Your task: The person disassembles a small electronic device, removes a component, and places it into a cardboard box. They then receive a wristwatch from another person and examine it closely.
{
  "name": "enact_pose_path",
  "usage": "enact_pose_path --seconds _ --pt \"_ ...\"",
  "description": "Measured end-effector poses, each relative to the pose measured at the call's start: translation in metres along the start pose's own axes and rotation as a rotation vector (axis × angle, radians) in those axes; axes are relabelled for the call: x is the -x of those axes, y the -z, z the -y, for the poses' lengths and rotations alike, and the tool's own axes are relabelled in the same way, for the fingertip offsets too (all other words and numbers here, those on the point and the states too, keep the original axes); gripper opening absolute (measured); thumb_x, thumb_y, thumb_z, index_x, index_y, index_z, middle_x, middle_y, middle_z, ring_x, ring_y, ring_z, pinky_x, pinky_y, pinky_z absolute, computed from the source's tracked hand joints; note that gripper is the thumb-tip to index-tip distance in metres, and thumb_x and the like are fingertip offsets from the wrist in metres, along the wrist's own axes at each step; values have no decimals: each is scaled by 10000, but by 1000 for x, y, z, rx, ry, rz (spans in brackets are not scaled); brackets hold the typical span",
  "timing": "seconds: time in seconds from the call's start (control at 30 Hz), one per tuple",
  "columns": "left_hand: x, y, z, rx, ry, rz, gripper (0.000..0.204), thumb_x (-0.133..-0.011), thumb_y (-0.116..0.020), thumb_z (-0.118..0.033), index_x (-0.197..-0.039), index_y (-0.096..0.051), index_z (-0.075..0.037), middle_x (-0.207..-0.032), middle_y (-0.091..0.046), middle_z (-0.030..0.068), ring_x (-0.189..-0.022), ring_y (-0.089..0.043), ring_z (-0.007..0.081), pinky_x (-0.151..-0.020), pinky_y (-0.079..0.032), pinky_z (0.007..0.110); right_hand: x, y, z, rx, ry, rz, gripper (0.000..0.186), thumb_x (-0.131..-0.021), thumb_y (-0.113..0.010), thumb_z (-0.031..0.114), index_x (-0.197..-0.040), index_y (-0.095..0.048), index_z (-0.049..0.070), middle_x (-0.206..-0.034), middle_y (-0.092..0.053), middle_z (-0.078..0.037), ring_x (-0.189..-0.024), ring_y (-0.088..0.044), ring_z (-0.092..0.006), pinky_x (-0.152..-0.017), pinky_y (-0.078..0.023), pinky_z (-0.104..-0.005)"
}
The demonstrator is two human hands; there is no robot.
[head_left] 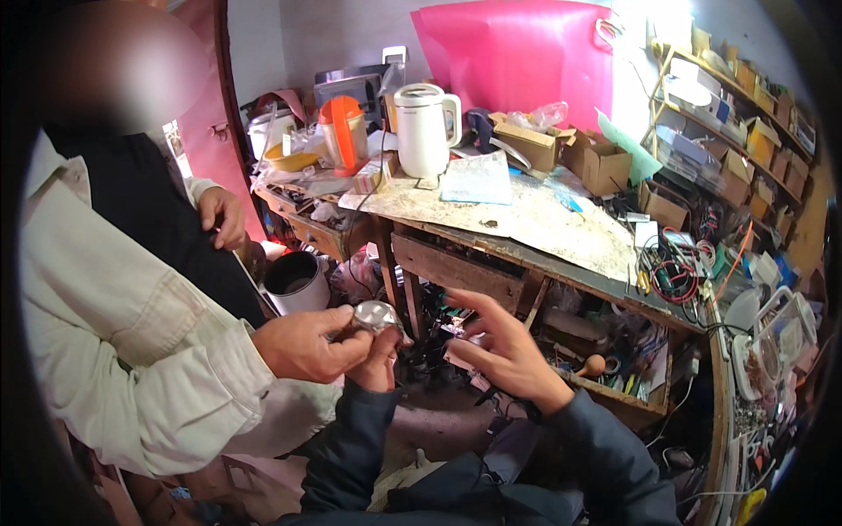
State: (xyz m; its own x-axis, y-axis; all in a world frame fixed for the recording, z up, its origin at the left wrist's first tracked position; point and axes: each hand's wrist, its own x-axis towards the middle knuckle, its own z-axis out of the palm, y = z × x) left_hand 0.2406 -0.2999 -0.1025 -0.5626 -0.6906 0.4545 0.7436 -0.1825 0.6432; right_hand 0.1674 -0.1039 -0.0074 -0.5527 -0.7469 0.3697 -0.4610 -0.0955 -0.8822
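Observation:
A small round silvery metal part, like a shallow cap, is held up in front of me. My left hand is closed around its near side, with the fingers partly hidden. From the left, another person's hand reaches in and pinches or touches the same part, overlapping my fingers. My right hand hovers to the right of it, fingers spread and thumb apart. Small pale shapes show by its thumb; whether they touch it is unclear.
A person in a pale jacket stands close on the left. Ahead is a cluttered workbench bearing a white jug appliance, an orange-lidded jug and cardboard boxes. Below it are an open drawer and a dark-lined pot. Tangled leads lie right.

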Motion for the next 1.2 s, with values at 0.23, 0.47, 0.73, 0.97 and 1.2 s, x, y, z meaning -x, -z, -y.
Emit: enact_pose_path --seconds 0.23,0.47,0.73,0.97,1.2 --pt "39 56 12 -761 19 65 235 -871 -776 -206 -1027 -662 -71 -973 -674 11 -851 -611 126 -674 -478 266 -20 -45 12 147 246 49 401 -876 -714 26 -1274 -665 33 -925 -730 -125 -740 -685 -171 -651 -533 -312" --pt "30 7 9 -64 233 602 866 -801 -895 -340 -1464 -458 6 -1356 -618 135 -1195 -616 267 -1108 -413 419 -1 0 -24 403 238 -231 269 -882 -600 -23 -1138 -677 1 -965 -709 -212 -869 -699 -402 -776 -564 -422" --pt "20 -55 73 -111 717 793 347 -966 -716 -103 -1261 -576 14 -1104 -687 56 -984 -659 118 -879 -535 284 36 53 -56 491 123 -367 203 -909 -613 -42 -1069 -726 12 -875 -738 -187 -813 -763 -277 -710 -594 -339" --pt "21 -97 88 -218 623 819 244 -935 -791 -212 -1043 -681 -23 -887 -673 -12 -794 -607 63 -714 -514 236 50 73 -75 537 113 -585 229 -859 -655 -68 -1026 -757 50 -854 -714 -122 -754 -707 -245 -680 -555 -327" --pt "14 -117 171 -207 669 846 170 -961 -744 -134 -1066 -722 -3 -982 -773 81 -888 -691 116 -836 -532 268 90 112 -147 -115 -182 -726 344 -941 -672 -14 -1278 -638 48 -878 -664 14 -730 -603 -56 -609 -499 -222"
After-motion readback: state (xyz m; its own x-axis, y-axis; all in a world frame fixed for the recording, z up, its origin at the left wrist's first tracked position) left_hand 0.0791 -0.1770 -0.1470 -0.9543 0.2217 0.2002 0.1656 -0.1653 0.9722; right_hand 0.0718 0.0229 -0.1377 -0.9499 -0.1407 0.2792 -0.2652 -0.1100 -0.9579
